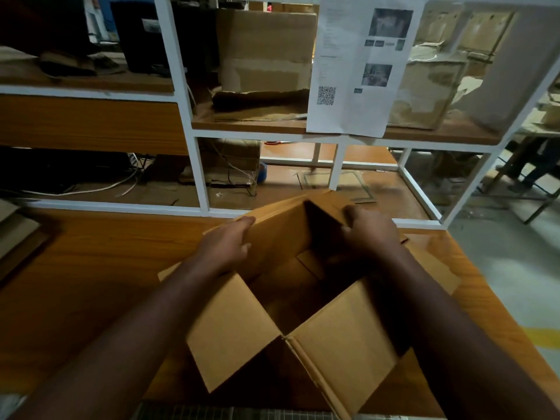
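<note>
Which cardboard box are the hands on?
The open cardboard box on the wooden table: left hand and right hand grip its walls; shelf boxes sit untouched behind.

We see a plain tan cardboard box [333, 338], an orange-brown wood-grain table [91, 268], a white shelf frame [194, 165], a white sheet [348, 116] bearing a black-and-white QR code [326, 95], a blue tape roll [263, 172] and a yellow stripe [544, 336] on grey floor [500, 268].

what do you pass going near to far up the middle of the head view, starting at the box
cardboard box near flaps → left hand and right hand gripping its far flaps → white frame rail → blue tape roll
</note>
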`<state>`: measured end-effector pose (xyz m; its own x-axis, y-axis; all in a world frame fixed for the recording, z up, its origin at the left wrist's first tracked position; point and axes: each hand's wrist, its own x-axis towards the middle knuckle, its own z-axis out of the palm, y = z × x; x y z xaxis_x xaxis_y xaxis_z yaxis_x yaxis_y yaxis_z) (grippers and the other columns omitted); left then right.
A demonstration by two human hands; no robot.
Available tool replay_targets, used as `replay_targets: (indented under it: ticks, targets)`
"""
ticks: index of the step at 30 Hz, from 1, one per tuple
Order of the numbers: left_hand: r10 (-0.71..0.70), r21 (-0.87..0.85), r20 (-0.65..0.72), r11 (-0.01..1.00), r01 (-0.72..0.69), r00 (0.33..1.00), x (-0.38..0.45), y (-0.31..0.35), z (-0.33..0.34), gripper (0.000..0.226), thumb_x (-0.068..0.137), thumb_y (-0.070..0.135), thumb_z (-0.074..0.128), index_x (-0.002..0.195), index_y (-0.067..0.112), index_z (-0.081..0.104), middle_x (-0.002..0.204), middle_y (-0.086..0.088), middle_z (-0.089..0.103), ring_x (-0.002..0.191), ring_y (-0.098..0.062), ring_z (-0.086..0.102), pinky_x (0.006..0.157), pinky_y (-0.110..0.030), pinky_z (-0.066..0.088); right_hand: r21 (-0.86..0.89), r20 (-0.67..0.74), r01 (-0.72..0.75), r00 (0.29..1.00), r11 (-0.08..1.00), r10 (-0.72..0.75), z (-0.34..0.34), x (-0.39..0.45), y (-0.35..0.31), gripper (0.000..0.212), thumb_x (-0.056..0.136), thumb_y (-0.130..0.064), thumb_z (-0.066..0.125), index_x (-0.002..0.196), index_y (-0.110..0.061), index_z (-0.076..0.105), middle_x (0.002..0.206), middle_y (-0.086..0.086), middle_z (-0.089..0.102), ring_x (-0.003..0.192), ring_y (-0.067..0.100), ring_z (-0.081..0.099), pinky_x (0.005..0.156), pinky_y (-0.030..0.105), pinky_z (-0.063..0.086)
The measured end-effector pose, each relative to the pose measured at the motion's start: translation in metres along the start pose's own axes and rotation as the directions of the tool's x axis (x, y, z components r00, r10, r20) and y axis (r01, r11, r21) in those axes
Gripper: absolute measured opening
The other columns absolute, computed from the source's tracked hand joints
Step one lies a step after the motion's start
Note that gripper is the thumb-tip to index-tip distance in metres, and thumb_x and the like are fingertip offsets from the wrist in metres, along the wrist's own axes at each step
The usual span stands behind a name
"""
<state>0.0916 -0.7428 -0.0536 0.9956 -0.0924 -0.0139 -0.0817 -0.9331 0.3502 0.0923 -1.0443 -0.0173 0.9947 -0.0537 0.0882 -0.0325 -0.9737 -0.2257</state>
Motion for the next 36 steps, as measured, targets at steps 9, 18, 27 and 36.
replay_targets:
  ticks: [9, 18, 27, 36]
  targets:
    - [-0.28, -0.098, -0.059, 0.957, 0.274, 0.958, 0.0, 0.003, 0.009, 0.029, 0.099, 0.04, 0.061, 0.126, 0.032, 0.06, 0.096, 0.006, 0.062, 0.083, -0.014, 0.063, 0.074, -0.039, 0.059, -0.094, -0.452, -0.184, 0.884, 0.978, 0.122, -0.028, 0.041, 0.07, 0.024, 0.097, -0.03, 0.065, 0.116, -0.018, 0.072, 0.114, 0.019, 0.074, 0.107, 0.044, 0.067, 0.09, 0.049, 0.047]
    - [-0.306, -0.051, -0.049, 0.952, 0.303, 0.951, 0.0, 0.012, 0.01, 0.026, 0.098, 0.044, 0.063, 0.119, 0.028, 0.064, 0.093, 0.004, 0.064, 0.081, -0.015, 0.063, 0.073, -0.036, 0.058, -0.102, 0.223, -0.023, 0.974, 0.995, 0.045, 0.029, 0.051, 0.106, 0.042, 0.094, -0.066, 0.062, 0.103, -0.026, 0.07, 0.095, 0.002, 0.073, 0.085, 0.022, 0.068, 0.086, 0.044, 0.06]
    - [-0.371, -0.068, -0.005, 0.927, 0.37, 0.929, -0.025, 0.0, -0.006, 0.02, 0.099, 0.048, 0.058, 0.105, 0.031, 0.067, 0.091, 0.005, 0.069, 0.081, -0.014, 0.067, 0.079, -0.042, 0.061, 0.363, -0.377, 0.051, 0.921, 0.93, 0.096, 0.04, -0.014, 0.072, 0.033, 0.099, -0.039, 0.063, 0.129, -0.024, 0.065, 0.131, 0.011, 0.07, 0.119, 0.034, 0.064, 0.101, 0.054, 0.051]
    - [-0.489, -0.203, -0.14, 0.865, 0.458, 0.861, -0.087, -0.043, -0.047, 0.021, 0.099, 0.048, 0.061, 0.092, 0.031, 0.071, 0.082, 0.002, 0.072, 0.074, -0.016, 0.07, 0.073, -0.039, 0.062, 0.845, 0.077, -0.204, 0.961, 0.494, 0.264, 0.105, -0.125, -0.049, 0.12, 0.081, -0.021, 0.088, 0.168, -0.031, 0.005, 0.178, -0.003, -0.014, 0.164, 0.024, -0.004, 0.131, 0.056, -0.001]
